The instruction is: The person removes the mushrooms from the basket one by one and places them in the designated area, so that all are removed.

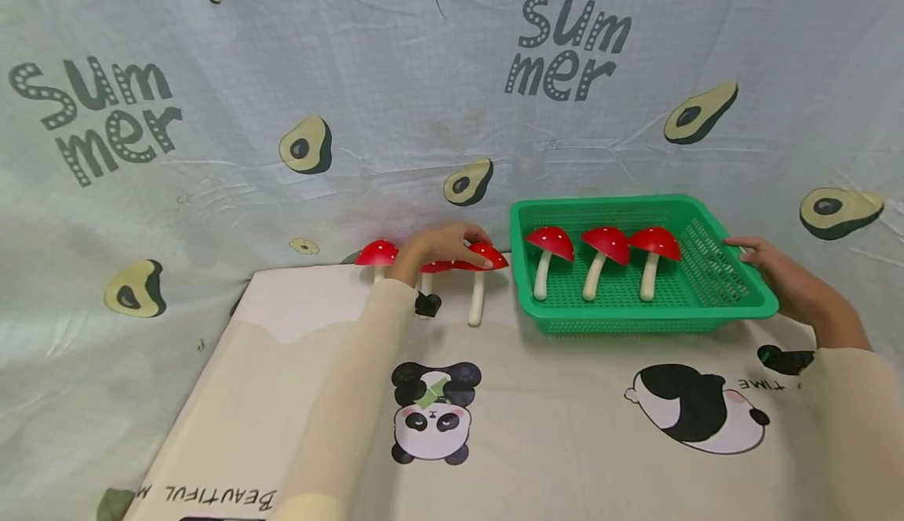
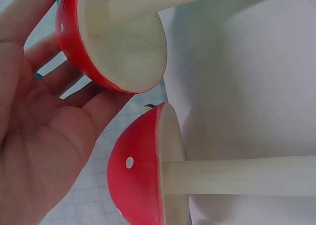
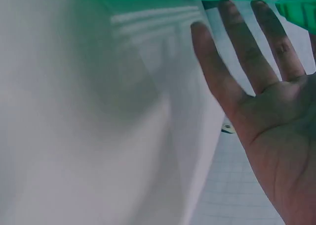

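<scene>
My left hand grips the red cap of a toy mushroom, which has a pale stem and white dots, at the back of the table. In the left wrist view its fingers go round behind that cap, just above a second mushroom. Left of the gripped one, another mushroom shows beside the wrist, and one more is partly covered by the hand. My right hand holds the right rim of a green plastic basket. Below that rim, several outstretched fingers show in the right wrist view.
Inside the basket lie three toy mushrooms in a row, caps toward the back. A cloth printed with avocados hangs right behind the table. The pale tabletop carries panda prints, and its left edge slants toward the front.
</scene>
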